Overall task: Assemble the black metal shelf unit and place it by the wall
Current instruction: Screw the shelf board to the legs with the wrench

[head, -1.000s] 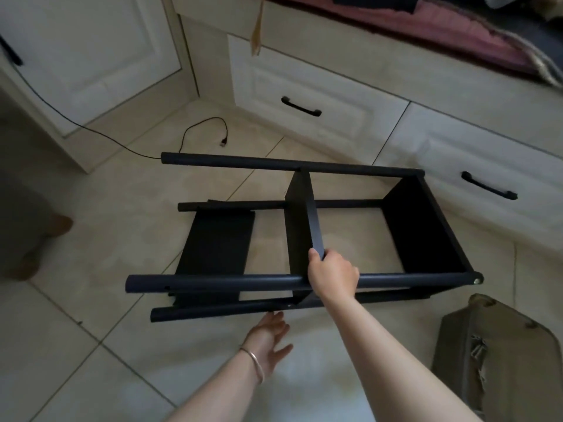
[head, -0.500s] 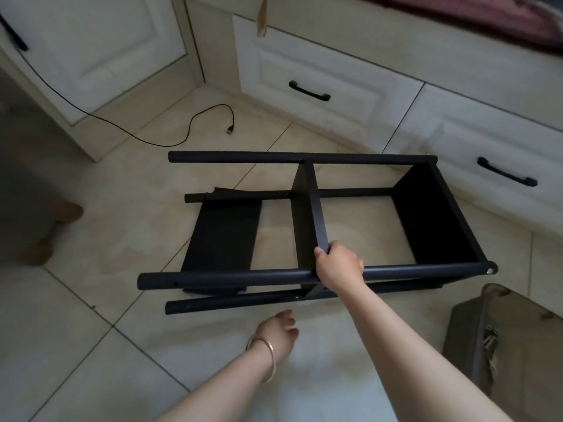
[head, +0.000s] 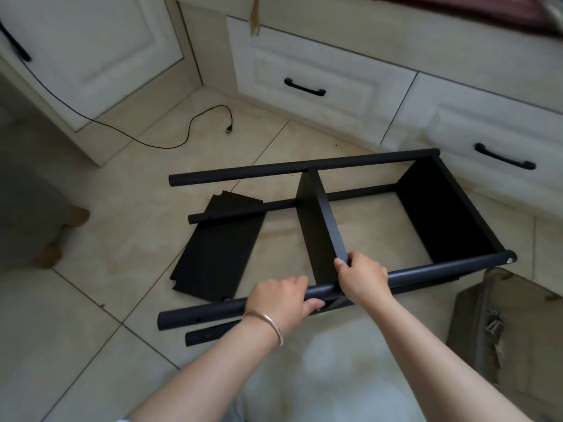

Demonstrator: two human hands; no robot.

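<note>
The near tube [head: 426, 271] of the black shelf frame [head: 335, 226] is held by both hands; the left hand [head: 281, 300] is wrapped round it from above, fingers curled over the far side and thumb tucked underneath; just beside it, the right hand [head: 361, 277] is closed on the same tube at the joint where the middle panel [head: 320, 226] meets it, with the fingertips [head: 341, 261] hooked over the panel's near edge. A thin metal bangle [head: 269, 322] is worn on the left wrist. The frame is seen lying on its side on the tiled floor [head: 122, 239], tilted across the view; four round tubes are joined by the upright middle panel and a second panel [head: 447, 214] fixed at the right end; a small silver fitting is visible at that end of the near tube. At the left end, a third, loose panel [head: 219, 248] is lying flat on the floor beneath the tubes, unattached as far as can be told. Beyond the frame, cream drawer fronts [head: 320, 74] with black handles [head: 304, 87] are lined along the far side; a black cable [head: 189, 129] is trailed over the tiles from the cabinet at left. An olive bag [head: 511, 339] is set on the floor at right, near the frame's end.
</note>
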